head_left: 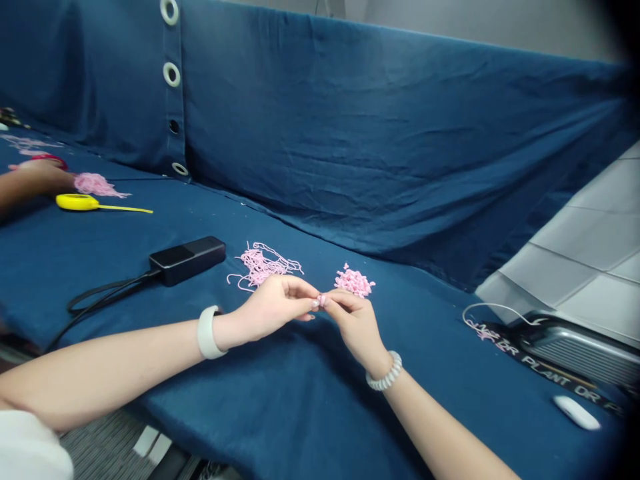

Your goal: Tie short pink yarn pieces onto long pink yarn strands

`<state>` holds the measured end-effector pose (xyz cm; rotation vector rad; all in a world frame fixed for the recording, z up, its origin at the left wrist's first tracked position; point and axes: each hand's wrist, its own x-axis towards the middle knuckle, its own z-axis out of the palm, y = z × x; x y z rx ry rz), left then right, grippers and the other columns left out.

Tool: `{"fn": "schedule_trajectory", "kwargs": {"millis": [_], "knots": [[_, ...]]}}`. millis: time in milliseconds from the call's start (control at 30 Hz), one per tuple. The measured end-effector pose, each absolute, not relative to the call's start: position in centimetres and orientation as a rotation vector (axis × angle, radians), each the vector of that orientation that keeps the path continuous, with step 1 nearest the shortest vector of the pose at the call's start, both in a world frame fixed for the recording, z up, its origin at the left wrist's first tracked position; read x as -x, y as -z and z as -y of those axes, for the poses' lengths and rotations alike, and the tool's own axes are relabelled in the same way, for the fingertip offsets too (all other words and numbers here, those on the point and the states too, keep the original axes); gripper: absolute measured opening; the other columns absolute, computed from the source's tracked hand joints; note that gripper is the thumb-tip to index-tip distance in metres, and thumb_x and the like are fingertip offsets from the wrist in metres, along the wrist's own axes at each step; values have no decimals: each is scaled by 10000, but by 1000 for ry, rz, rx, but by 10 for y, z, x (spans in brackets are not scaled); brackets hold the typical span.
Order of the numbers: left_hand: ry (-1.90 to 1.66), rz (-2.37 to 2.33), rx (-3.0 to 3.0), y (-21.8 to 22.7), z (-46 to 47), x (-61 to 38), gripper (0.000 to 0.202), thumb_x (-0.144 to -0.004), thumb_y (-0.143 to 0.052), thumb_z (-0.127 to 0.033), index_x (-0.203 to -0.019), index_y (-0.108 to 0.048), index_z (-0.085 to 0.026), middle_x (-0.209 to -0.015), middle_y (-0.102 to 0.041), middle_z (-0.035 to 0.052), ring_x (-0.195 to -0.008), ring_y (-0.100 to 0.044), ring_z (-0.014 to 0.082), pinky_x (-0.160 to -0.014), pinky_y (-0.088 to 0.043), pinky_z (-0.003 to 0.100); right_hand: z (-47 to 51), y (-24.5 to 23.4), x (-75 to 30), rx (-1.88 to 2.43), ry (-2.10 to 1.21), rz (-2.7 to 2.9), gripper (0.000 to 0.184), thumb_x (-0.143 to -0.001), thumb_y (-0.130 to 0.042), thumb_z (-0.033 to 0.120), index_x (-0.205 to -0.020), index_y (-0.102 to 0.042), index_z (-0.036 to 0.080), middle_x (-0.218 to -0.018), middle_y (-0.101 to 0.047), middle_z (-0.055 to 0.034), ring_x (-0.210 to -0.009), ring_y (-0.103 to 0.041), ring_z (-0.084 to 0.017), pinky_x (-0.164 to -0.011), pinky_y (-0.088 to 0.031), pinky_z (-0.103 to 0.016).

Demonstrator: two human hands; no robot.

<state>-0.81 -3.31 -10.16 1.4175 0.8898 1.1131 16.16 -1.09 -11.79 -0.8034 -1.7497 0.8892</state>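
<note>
My left hand [273, 307] and my right hand [354, 327] meet fingertip to fingertip above the blue cloth. Both are closed in a pinch on a small bit of pink yarn [323, 301], mostly hidden by the fingers. Just behind my left hand lies a loose heap of cut pink yarn strands [263, 262]. Beyond my right hand sits a pile of small pink yarn knots or snippets [354, 280]; their exact form is too small to make out.
A black power bank [187, 260] with a cable lies left. Farther left are a yellow tape measure [77, 202], another person's hand [43, 179] and more pink yarn [97, 185]. At right are a lettered strap [555, 377], a dark ribbed case [585, 347] and a white oval object [577, 412].
</note>
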Motion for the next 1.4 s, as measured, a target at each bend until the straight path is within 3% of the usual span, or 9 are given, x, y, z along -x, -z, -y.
{"fn": "schedule_trajectory", "kwargs": {"millis": [433, 833, 1000, 1167, 1233, 1400], "knots": [[-1108, -1000, -1445, 102, 31, 9, 127, -751, -624, -248, -783, -636, -126, -748, -654, 38, -716, -624, 131, -599, -548, 222, 9, 115, -164, 862, -848, 1798, 110, -781, -644, 257, -740, -718, 187, -756, -691, -39, -728, -619, -157, -710, -468, -285], [-1117, -977, -1216, 104, 27, 9, 67, -733, -604, -193, -735, -575, -133, -741, -610, 35, -751, -610, 139, -575, -545, 228, 4, 116, -167, 948, -1022, 1737, 214, -771, -625, 346, -698, -659, 147, -672, -632, -33, -650, -556, -144, -657, -439, -284], [-1062, -955, -1174, 106, 28, 8, 172, -744, -616, -243, -887, -580, -155, -865, -633, 50, -772, -615, 147, -551, -542, 239, 3, 122, -165, 949, -1097, 1718, 231, -763, -632, 367, -702, -644, 145, -664, -619, -28, -644, -556, -144, -661, -450, -292], [-1011, -1024, -1268, 109, 27, 7, 208, -728, -668, -306, -820, -620, -126, -729, -624, 35, -752, -618, 138, -583, -534, 213, 1, 124, -165, 917, -1111, 1698, 246, -763, -631, 382, -705, -643, 144, -691, -634, -37, -668, -573, -150, -677, -470, -296], [-1021, -1023, -1259, 111, 25, 7, 198, -731, -666, -306, -813, -628, -129, -733, -631, 33, -746, -619, 130, -594, -531, 210, -1, 124, -166, 887, -1115, 1674, 248, -791, -597, 391, -768, -658, 152, -717, -635, -33, -675, -581, -143, -681, -481, -288], [-995, -1017, -1222, 115, 22, 7, 192, -747, -647, -320, -802, -624, -137, -797, -641, 36, -749, -617, 122, -573, -509, 199, -1, 126, -167, 861, -969, 1750, 364, -803, -595, 359, -1137, -596, 214, -913, -647, -41, -776, -613, -147, -716, -504, -289]]}}
